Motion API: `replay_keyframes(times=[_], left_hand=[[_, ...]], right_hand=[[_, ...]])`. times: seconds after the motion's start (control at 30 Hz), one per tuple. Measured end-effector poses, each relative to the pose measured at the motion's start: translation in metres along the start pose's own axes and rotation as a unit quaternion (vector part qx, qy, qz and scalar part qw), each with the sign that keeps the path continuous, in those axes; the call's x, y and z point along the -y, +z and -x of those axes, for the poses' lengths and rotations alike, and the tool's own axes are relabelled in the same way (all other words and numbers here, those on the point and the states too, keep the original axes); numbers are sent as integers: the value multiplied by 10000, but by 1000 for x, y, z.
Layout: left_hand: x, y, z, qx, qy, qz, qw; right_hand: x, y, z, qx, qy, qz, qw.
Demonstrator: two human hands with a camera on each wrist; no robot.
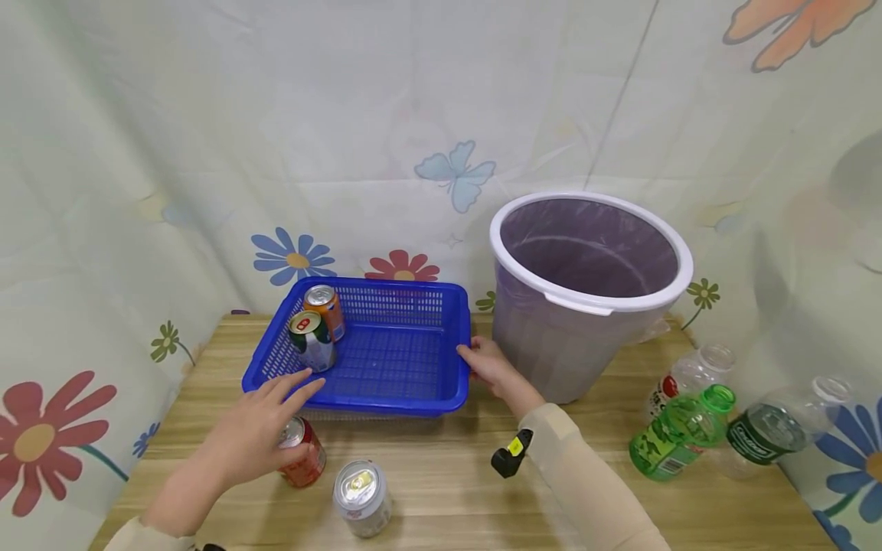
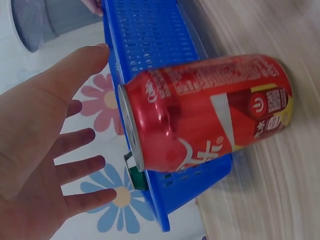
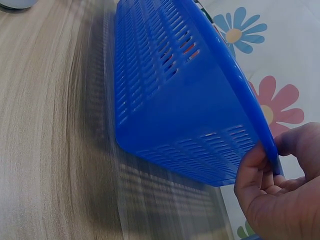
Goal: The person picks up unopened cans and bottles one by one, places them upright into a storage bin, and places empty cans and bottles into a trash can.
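My left hand (image 1: 251,428) hovers with spread fingers over a red soda can (image 1: 304,458) in front of the basket. In the left wrist view the red can (image 2: 210,112) stands apart from the open fingers. At the right end of the blue plastic basket (image 1: 455,344), my right hand (image 1: 491,366) grips the rim. The right wrist view shows thumb and curled fingers (image 3: 252,172) pinching that rim. Inside the basket, at its left end, stand an orange can (image 1: 331,312) and a green-and-silver can (image 1: 314,344). A white can (image 1: 362,501) stands upright nearer to me.
A tall bin (image 1: 544,352) with a white rim and a liner stands right of the basket. Farther right are a clear bottle with a red label (image 1: 678,379), a green bottle (image 1: 678,436) and a clear bottle with a dark green label (image 1: 765,432). A patterned curtain hangs behind the wooden table (image 1: 441,497).
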State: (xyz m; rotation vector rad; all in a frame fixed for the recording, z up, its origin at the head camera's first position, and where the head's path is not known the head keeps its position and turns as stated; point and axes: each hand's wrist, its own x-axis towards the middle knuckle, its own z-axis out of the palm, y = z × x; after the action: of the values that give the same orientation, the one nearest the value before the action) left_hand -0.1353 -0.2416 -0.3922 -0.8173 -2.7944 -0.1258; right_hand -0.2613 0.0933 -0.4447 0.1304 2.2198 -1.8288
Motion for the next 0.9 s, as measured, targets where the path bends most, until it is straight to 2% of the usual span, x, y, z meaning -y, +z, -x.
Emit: replay_keyframes(times=[0.3,0.47,0.6,0.9], left_hand=[[-11,6,11,-56,-90,-156,9998],[-10,11,20,-239,-225,-47,9994],[-10,15,24,-194,-370,-7,9991],[-7,23,25,-126,-473,16,9988]], right_hand=[[-1,-1,0,2,-33,3,10000],[-3,0,0,24,-84,-65,9999],[-2,0,1,70,-68,-144,9998],[1,-1,1,67,56,-60,9999]])
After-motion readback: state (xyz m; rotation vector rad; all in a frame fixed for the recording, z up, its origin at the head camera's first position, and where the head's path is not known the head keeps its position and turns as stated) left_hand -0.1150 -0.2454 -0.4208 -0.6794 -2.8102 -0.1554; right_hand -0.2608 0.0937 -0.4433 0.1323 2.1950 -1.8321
